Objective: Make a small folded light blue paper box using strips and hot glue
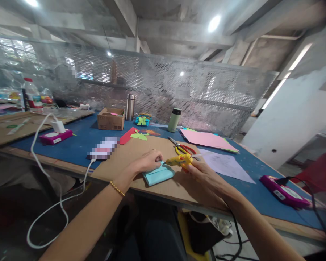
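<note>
My right hand (202, 174) is wrapped round a yellow hot glue gun (180, 160), its nozzle pointing left at the upper edge of a folded light-blue paper piece (158, 176). A clear glue stick pokes out of the gun's back end. With fingers bent, my left hand (151, 160) pinches the top edge of the blue piece, close to the nozzle. The piece lies on a brown cardboard sheet (116, 166). Just behind the gun rest scissors (176, 142) and a red-and-yellow-handled tool (188, 148), partly hidden by it.
Farther back stand a cardboard box (110, 119), a steel flask (130, 107) and a green bottle (175, 120). Pink paper (208, 140) and a white sheet (228, 165) lie right. A phone (103, 148) is left, its white cable hanging off the edge. Purple power strips (284, 192) flank the table.
</note>
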A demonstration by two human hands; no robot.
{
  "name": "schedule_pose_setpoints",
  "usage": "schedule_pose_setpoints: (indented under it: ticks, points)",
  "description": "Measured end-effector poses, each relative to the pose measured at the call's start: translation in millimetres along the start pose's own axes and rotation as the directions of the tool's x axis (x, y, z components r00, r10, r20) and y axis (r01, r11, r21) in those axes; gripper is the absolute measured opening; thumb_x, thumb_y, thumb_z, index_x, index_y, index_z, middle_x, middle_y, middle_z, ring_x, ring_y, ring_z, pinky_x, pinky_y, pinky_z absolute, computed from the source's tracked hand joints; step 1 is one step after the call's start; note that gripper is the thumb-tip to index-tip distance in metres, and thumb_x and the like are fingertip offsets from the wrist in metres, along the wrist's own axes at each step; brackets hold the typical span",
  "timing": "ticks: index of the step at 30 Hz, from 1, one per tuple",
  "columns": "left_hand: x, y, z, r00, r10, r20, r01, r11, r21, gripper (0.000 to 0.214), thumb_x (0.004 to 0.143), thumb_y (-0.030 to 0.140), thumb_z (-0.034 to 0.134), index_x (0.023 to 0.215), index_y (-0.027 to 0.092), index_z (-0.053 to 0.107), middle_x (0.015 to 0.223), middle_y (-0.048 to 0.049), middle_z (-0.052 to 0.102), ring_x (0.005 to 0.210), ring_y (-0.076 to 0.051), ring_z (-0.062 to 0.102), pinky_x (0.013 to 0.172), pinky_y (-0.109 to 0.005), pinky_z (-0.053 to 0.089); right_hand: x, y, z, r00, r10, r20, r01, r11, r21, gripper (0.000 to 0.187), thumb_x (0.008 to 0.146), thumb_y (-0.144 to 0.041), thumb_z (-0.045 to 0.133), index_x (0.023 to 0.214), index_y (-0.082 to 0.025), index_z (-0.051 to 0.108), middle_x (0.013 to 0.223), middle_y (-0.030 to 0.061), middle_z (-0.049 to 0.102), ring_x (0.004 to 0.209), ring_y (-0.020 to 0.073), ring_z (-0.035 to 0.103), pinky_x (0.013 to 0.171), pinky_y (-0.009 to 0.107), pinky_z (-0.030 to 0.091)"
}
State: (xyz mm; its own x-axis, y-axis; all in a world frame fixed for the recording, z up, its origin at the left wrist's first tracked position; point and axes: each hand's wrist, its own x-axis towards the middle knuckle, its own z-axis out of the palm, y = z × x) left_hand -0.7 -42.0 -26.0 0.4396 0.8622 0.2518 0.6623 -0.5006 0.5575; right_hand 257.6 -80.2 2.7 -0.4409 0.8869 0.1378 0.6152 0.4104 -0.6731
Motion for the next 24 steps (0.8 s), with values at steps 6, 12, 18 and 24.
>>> schedule_pose_setpoints:
  ticks: [6,12,18,24]
  points:
    - [1.1,-2.3,1.4,1.0,0.0,0.009,0.0,1.0,-0.012,0.019,0.076,0.015,0.058,0.094,0.018,0.065,0.09,-0.0039,0.061,0.084,-0.017,0.057,0.07,-0.025,0.043,1.6,1.0,0.6,1.0,-0.028,0.003,0.028,1.0,-0.008,0.056,0.091,-0.067,0.041,0.089,-0.018,0.066,0.085,0.004,0.06,0.077,0.0183,0.052,0.069,0.029,0.041]
    - [0.6,-1.6,0.5,1.0,-0.005,0.004,0.005,1.0,-0.017,0.018,0.076,0.016,0.059,0.093,0.018,0.065,0.089,-0.0032,0.061,0.083,-0.017,0.057,0.069,-0.025,0.043,1.1,6.0,-2.1,1.0,-0.027,-0.005,0.027,1.0,-0.012,0.055,0.091,-0.066,0.042,0.089,-0.018,0.068,0.083,0.0042,0.06,0.076,0.0185,0.051,0.067,0.029,0.04]
    - [-0.8,0.1,-1.3,1.0,0.001,0.016,-0.001,1.0,0.0,0.018,0.078,0.016,0.058,0.094,0.018,0.065,0.091,-0.0033,0.06,0.085,-0.016,0.057,0.071,-0.024,0.044,4.1,4.5,-0.3,0.999,-0.033,0.025,0.033,0.999,0.009,0.061,0.091,-0.069,0.04,0.104,-0.017,0.069,0.083,0.004,0.059,0.076,0.0182,0.05,0.068,0.03,0.039]
    - [0.0,0.1,-1.0,1.0,-0.002,0.017,0.002,1.0,0.008,0.019,0.078,0.015,0.058,0.095,0.018,0.065,0.09,-0.0029,0.061,0.084,-0.016,0.057,0.07,-0.024,0.043,0.8,2.1,-3.6,0.998,-0.038,0.051,0.038,0.999,0.001,0.057,0.092,-0.067,0.039,0.103,-0.018,0.068,0.085,0.0044,0.059,0.078,0.0185,0.05,0.068,0.029,0.039]
